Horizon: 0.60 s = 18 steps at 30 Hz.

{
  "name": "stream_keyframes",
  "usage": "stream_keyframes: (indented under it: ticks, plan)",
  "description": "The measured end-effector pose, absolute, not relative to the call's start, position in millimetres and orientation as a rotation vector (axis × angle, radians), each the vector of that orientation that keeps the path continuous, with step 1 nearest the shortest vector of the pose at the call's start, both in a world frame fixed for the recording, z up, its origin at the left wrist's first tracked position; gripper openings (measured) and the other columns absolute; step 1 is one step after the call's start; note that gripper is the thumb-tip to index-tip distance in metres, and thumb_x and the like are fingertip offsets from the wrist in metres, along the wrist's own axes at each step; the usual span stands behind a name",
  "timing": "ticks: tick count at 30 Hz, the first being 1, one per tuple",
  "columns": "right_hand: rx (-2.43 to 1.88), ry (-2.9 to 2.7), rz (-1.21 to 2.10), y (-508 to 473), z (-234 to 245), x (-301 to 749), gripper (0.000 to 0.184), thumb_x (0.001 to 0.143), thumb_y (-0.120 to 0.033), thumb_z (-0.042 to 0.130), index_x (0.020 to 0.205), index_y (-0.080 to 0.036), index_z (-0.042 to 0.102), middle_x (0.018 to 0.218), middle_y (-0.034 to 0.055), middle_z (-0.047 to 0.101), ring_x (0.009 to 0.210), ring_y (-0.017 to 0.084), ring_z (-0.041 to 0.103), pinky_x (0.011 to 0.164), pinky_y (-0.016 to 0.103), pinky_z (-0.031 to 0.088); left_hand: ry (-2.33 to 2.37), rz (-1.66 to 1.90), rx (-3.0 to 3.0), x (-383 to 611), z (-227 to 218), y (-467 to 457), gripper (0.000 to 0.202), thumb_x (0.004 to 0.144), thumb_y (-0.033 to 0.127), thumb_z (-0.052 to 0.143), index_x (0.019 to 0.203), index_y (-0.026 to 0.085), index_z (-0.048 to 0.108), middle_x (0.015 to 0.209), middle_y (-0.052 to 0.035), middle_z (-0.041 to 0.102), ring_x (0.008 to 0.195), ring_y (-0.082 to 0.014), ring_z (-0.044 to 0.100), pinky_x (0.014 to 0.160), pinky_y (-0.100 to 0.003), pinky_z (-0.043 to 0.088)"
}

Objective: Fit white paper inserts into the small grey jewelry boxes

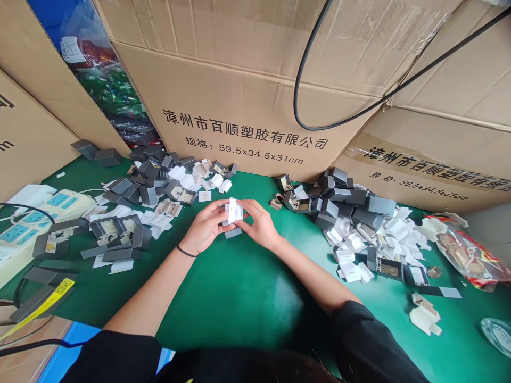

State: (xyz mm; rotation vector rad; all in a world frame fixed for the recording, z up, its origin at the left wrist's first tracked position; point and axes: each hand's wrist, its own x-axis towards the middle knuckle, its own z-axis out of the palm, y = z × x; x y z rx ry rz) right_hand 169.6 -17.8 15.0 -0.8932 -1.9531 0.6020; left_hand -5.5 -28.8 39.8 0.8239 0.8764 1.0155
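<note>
Both my hands meet over the green tabletop near the middle of the view. My left hand (207,226), with a dark band at the wrist, pinches a small white folded card (232,211) from the left. Fingers of my right hand (258,223) close on the same card from the other side. Just below the card, a dark grey box piece (233,233) shows under my fingertips; whether it is joined to the card is hidden. Grey boxes (149,170) and white card pieces (181,175) lie heaped beyond my left hand.
Another heap of grey boxes (351,197) and white cards (399,229) lies at the right. Power strips (59,205) sit at the left edge. Large cardboard cartons (239,80) wall the back, and a black cable (297,96) hangs before them. A food packet (471,252) and glass dish (497,335) are far right.
</note>
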Motion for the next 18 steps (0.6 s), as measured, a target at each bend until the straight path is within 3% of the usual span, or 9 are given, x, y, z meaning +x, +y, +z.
stream_keyframes:
  ticks: [6, 12, 18]
  plan:
    - [-0.823, -2.003, 0.554, -17, 11, 171, 0.050, 0.088, -0.033, 0.054, 0.134, -0.024, 0.041, 0.123, 0.0115, 0.051, 0.103, 0.020, 0.057, 0.081, 0.033, 0.056, 0.887, 1.005, 0.798, -8, 40, -29, 0.037, 0.074, 0.025, 0.071, 0.109, 0.021, 0.060, 0.098, -0.0031, 0.062, 0.082, -0.0130, 0.060, 0.069, -0.027, 0.053]
    - [-0.837, -2.004, 0.571, -20, 13, 168, 0.050, 0.086, -0.040, 0.055, 0.132, -0.024, 0.044, 0.122, 0.0110, 0.052, 0.108, 0.021, 0.055, 0.084, 0.033, 0.055, 0.873, 0.976, 0.841, -10, 43, -30, 0.037, 0.074, 0.025, 0.070, 0.109, 0.020, 0.058, 0.092, -0.0033, 0.062, 0.081, -0.0140, 0.060, 0.067, -0.027, 0.052]
    - [-0.819, -1.984, 0.567, -27, 15, 165, 0.047, 0.084, -0.035, 0.058, 0.129, -0.023, 0.047, 0.121, 0.0106, 0.054, 0.105, 0.021, 0.057, 0.082, 0.033, 0.055, 0.881, 0.985, 0.917, -12, 43, -32, 0.039, 0.073, 0.026, 0.070, 0.109, 0.019, 0.057, 0.093, -0.0036, 0.061, 0.079, -0.0138, 0.060, 0.065, -0.027, 0.053]
